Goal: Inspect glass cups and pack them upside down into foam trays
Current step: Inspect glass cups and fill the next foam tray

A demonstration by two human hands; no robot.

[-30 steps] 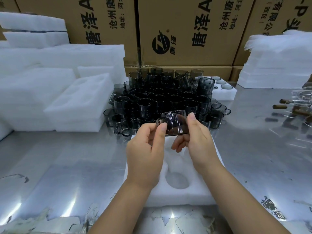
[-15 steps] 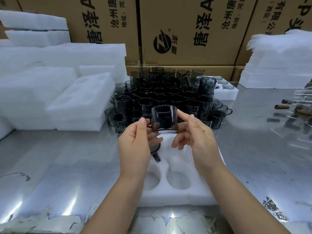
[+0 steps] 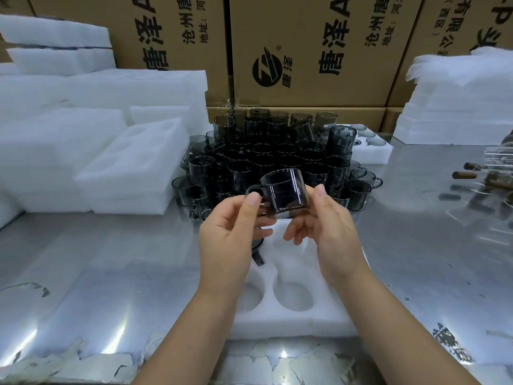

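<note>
A smoky grey glass cup [image 3: 286,193] with a handle on its left is held upright above the white foam tray [image 3: 294,320]. My left hand [image 3: 233,234] pinches it at the handle side with thumb and fingers. My right hand [image 3: 324,232] holds its right wall with the thumb on the side. The tray has round empty pockets near me; a dark cup handle [image 3: 258,258] shows in a pocket partly hidden behind my left hand. A crowd of several grey cups [image 3: 277,159] stands on the metal table behind.
Stacks of white foam trays [image 3: 133,173] lie at the left and at the back right [image 3: 455,107]. Another foam tray [image 3: 369,145] with round pockets sits behind the cups. Cardboard boxes [image 3: 305,51] line the back. Clear glassware with brown handles [image 3: 488,176] lies at the right edge.
Both hands have turned the cup from lying tilted to upright, and its handle has come round to the left by my left thumb. The hands stay above the tray.
</note>
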